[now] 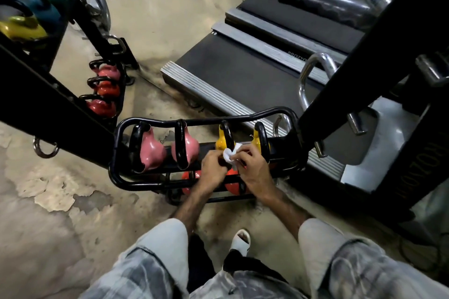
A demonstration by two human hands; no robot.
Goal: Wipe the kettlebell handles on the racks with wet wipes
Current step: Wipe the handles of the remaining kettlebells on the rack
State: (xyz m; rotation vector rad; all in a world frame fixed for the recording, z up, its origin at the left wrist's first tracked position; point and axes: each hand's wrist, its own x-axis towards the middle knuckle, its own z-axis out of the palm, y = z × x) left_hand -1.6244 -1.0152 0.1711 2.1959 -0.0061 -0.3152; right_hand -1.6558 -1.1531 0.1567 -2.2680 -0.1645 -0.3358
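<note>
Just below the frame's centre, your white wet wipe (230, 154) sits bunched against the black handle of a yellow kettlebell (223, 140) on the low black rack (121, 178). Your right hand (251, 167) pinches the wipe, fingers curled over it. Your left hand (213, 168) is curled at the handle's near end beside it; what its grip holds you cannot tell. Left of them stand two pink kettlebells (151, 150), with red ones (232, 183) beneath your hands. A treadmill (243, 75) lies beyond the rack.
</note>
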